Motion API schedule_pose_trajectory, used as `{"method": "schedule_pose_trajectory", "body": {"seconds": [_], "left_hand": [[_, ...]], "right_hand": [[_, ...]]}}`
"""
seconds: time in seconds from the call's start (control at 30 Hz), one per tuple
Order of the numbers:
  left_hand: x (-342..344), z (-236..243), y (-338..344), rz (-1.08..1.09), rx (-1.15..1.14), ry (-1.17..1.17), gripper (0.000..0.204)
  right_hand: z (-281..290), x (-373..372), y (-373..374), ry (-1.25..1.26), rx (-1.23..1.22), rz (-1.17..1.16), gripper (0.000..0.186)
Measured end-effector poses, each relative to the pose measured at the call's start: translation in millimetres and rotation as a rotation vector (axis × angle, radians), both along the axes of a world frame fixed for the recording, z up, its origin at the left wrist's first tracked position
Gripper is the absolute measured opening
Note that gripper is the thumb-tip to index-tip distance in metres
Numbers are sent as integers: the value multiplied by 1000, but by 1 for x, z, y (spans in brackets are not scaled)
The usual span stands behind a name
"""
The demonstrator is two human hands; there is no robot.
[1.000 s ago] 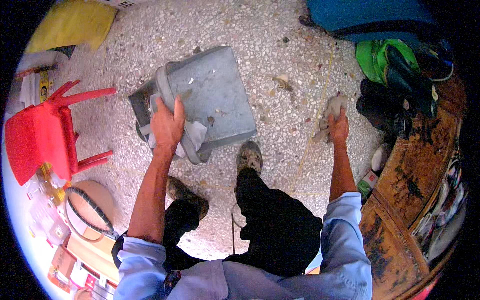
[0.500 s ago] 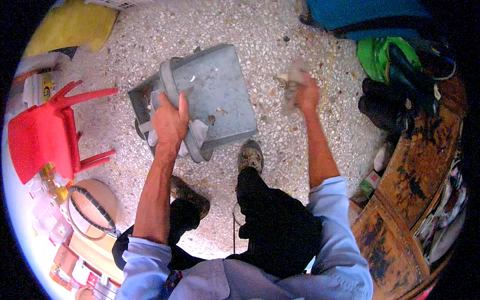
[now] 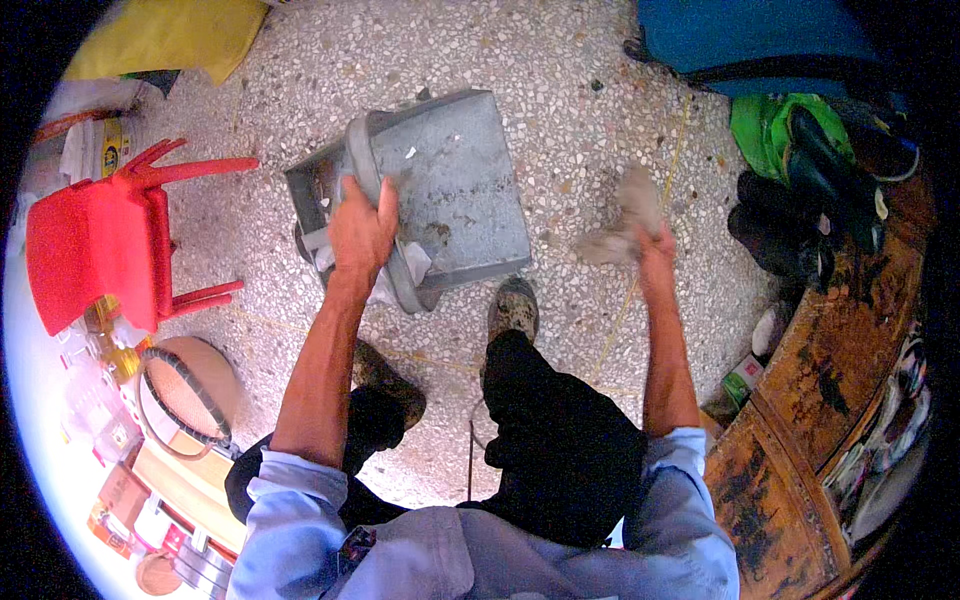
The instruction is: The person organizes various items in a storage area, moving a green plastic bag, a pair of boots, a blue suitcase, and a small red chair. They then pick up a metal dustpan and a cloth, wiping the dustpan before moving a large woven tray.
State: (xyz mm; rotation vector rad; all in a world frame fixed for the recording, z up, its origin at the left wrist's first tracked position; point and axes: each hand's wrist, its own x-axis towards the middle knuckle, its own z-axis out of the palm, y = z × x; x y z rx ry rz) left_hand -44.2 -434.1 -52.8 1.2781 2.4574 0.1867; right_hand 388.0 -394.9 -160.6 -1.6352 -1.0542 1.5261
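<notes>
My left hand (image 3: 365, 222) is closed round the curved band handle (image 3: 362, 150) of a grey dustpan (image 3: 465, 165) lying tilted on the speckled floor. Dark specks and small scraps lie on its tray, and white crumpled scraps (image 3: 415, 262) show beside the handle. To the right of the pan, my right hand (image 3: 652, 245) grips a greyish-beige rag (image 3: 630, 205) held low at the floor, blurred by motion. My shoes (image 3: 515, 310) stand just below the pan.
A red chair (image 3: 95, 250) is at left, near a round sieve (image 3: 185, 365). Yellow cloth (image 3: 160, 35) lies upper left. Blue material (image 3: 750, 40), a green bag (image 3: 750, 125) and black boots (image 3: 760, 220) are upper right. Worn brown wooden boards (image 3: 820, 350) run down the right.
My right hand with the rag swung left toward the dustpan, then back down and right. More dark specks show on the pan. My left hand keeps its hold as the view shifts slightly.
</notes>
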Motion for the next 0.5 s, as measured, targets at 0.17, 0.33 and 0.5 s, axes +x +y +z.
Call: {"method": "schedule_pose_trajectory", "body": {"seconds": [0.17,0.33,0.5], "left_hand": [[-15,3,-28,79,-7,-46,65],[-39,10,-52,123,10,-61,60],[-41,6,-62,130,52,4,62]], "right_hand": [[13,118,-24,-139,-141,-453,32],[-41,174,-16,-203,-101,-463,38],[-56,-38,37,-107,139,189,23]]}}
